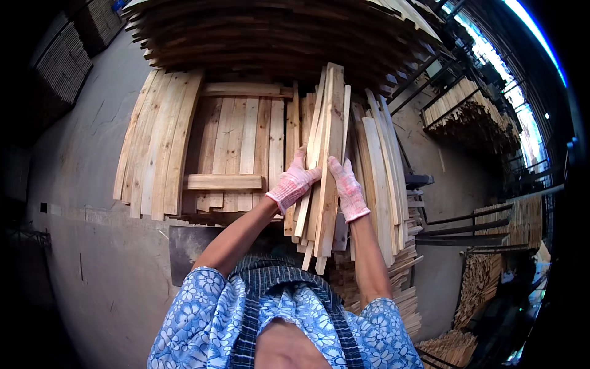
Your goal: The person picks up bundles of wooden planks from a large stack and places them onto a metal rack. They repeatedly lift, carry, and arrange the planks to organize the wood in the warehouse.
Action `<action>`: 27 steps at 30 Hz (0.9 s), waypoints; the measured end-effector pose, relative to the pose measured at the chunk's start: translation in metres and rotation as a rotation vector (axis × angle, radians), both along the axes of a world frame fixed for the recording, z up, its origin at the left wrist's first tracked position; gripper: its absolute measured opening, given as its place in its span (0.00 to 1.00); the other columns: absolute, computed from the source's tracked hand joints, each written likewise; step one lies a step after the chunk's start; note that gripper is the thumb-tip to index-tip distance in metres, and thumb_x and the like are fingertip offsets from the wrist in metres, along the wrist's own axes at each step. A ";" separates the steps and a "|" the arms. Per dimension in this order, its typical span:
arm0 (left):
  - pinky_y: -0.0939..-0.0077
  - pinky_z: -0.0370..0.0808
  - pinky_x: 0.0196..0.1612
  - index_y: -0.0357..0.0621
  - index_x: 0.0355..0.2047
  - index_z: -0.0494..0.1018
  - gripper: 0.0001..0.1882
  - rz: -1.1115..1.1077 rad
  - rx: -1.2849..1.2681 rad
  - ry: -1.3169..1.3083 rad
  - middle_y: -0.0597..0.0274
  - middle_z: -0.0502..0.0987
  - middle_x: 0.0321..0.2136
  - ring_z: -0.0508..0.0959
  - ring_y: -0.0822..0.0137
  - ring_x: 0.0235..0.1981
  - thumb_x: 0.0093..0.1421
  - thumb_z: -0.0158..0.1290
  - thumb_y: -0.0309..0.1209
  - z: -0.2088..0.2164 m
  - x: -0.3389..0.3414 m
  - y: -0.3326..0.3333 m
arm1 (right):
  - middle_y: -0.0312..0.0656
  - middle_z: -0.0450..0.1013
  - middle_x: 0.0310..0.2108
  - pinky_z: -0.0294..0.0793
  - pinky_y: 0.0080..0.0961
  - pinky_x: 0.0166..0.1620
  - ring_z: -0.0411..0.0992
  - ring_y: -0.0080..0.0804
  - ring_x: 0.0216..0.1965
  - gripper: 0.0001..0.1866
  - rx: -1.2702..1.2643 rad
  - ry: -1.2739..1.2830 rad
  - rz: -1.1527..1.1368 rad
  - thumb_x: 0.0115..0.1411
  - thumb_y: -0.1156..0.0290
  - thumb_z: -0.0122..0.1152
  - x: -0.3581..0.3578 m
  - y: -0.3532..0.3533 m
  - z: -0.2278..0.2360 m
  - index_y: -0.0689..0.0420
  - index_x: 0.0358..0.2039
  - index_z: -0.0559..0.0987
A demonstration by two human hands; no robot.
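Note:
Both hands wear pink-and-white knit gloves. My left hand (295, 183) presses against the left side of a loose bundle of wooden boards (332, 129), its thumb reaching across the front. On the bundle's right side is my right hand (348, 187), thumb on the wide front board. Between them the bundle is gripped, its boards fanned at slightly different angles and their lower ends uneven. The fingers behind the boards are hidden. Beneath and around the bundle lie more narrow boards (382, 178).
At left lies a row of boards (153, 141) beside a stack of planks (236, 138) with a short crosspiece (222, 182) on it. A tall lumber stack (276, 37) stands beyond. Metal bars (467, 224) and further wood piles (470, 114) stand at right.

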State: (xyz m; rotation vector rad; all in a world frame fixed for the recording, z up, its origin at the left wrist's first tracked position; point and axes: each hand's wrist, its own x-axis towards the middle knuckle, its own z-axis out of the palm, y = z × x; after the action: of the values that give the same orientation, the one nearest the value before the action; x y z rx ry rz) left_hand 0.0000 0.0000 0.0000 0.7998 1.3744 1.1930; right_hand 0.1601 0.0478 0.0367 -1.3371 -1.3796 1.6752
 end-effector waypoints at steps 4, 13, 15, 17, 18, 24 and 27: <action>0.67 0.73 0.58 0.42 0.71 0.48 0.45 0.183 0.161 0.041 0.48 0.72 0.55 0.74 0.59 0.54 0.61 0.62 0.36 0.020 0.011 0.000 | 0.45 0.66 0.60 0.69 0.22 0.59 0.68 0.29 0.58 0.53 0.121 0.104 0.135 0.64 0.48 0.67 -0.012 0.006 0.047 0.69 0.72 0.48; 0.67 0.73 0.58 0.46 0.70 0.52 0.43 0.349 -0.228 0.686 0.47 0.72 0.54 0.74 0.61 0.54 0.57 0.59 0.28 0.069 -0.180 -0.063 | 0.57 0.64 0.65 0.63 0.38 0.66 0.65 0.53 0.65 0.39 0.470 -0.241 0.063 0.67 0.51 0.60 -0.217 -0.005 -0.035 0.57 0.70 0.59; 0.72 0.77 0.47 0.48 0.71 0.52 0.44 0.361 -0.222 0.800 0.52 0.75 0.47 0.78 0.64 0.45 0.55 0.58 0.25 0.057 -0.202 -0.072 | 0.56 0.62 0.68 0.62 0.40 0.66 0.63 0.54 0.67 0.37 0.454 -0.388 0.147 0.69 0.49 0.55 -0.233 0.006 -0.047 0.54 0.71 0.59; 0.73 0.75 0.35 0.49 0.71 0.51 0.44 0.355 -0.064 0.439 0.58 0.76 0.38 0.75 0.69 0.33 0.57 0.58 0.25 0.028 -0.244 -0.092 | 0.55 0.63 0.68 0.63 0.40 0.65 0.64 0.53 0.66 0.35 0.365 -0.312 0.196 0.70 0.50 0.52 -0.252 -0.010 -0.031 0.51 0.71 0.59; 0.73 0.74 0.33 0.49 0.71 0.52 0.43 0.323 -0.041 0.358 0.60 0.75 0.37 0.73 0.71 0.30 0.58 0.58 0.25 0.031 -0.259 -0.104 | 0.55 0.64 0.67 0.63 0.40 0.65 0.64 0.53 0.66 0.35 0.382 -0.325 0.198 0.70 0.50 0.52 -0.251 -0.007 -0.030 0.51 0.72 0.59; 0.73 0.75 0.36 0.50 0.72 0.53 0.41 0.374 -0.072 0.134 0.59 0.74 0.43 0.73 0.70 0.34 0.60 0.58 0.25 0.079 -0.273 -0.182 | 0.51 0.65 0.67 0.63 0.35 0.66 0.65 0.48 0.66 0.33 0.403 -0.279 0.086 0.71 0.53 0.50 -0.226 0.023 0.009 0.49 0.73 0.58; 0.69 0.75 0.47 0.52 0.72 0.54 0.42 0.475 0.096 0.505 0.54 0.71 0.53 0.74 0.65 0.47 0.59 0.58 0.27 0.037 -0.321 -0.216 | 0.57 0.59 0.70 0.60 0.41 0.68 0.62 0.54 0.67 0.44 0.325 -0.381 0.157 0.67 0.46 0.55 -0.253 -0.004 0.025 0.47 0.76 0.48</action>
State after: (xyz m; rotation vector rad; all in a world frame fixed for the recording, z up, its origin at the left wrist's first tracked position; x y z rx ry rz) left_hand -0.3208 -0.2164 0.0371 0.9101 2.0132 1.4902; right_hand -0.0931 0.0442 0.0613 -1.4293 -1.9258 1.2523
